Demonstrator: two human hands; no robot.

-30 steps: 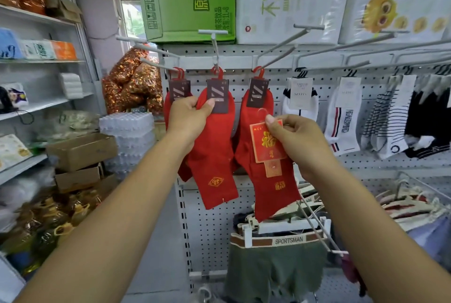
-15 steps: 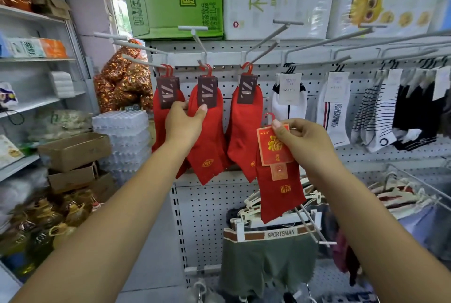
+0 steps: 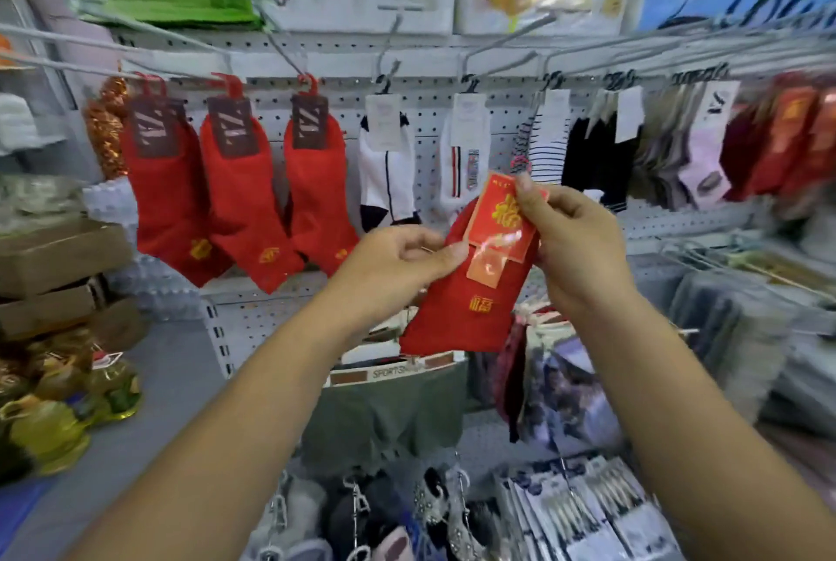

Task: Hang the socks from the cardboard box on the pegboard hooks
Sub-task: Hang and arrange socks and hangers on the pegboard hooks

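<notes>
A pair of red socks [image 3: 466,307] with a red-and-gold card label hangs in front of the pegboard [image 3: 429,108], held in both hands. My right hand [image 3: 574,239] pinches the top of the label with thumb and fingers. My left hand [image 3: 398,257] grips the sock's left edge just below the label. Three pairs of red socks [image 3: 235,198] with dark labels hang on the left pegboard hooks. White, striped, black and grey socks [image 3: 543,153] hang on the hooks to the right. The view is blurred.
Long bare metal hooks [image 3: 511,40] stick out of the pegboard's top row. Cardboard boxes [image 3: 59,262] stand stacked at the left, with gold-wrapped goods below. Green underwear on a hanger [image 3: 389,406] and packaged goods hang under the socks. Large cartons sit above the pegboard.
My left hand let go of the hanging red socks and came right to grip the held pair. The view swung right and down; the held pair now tilts.
</notes>
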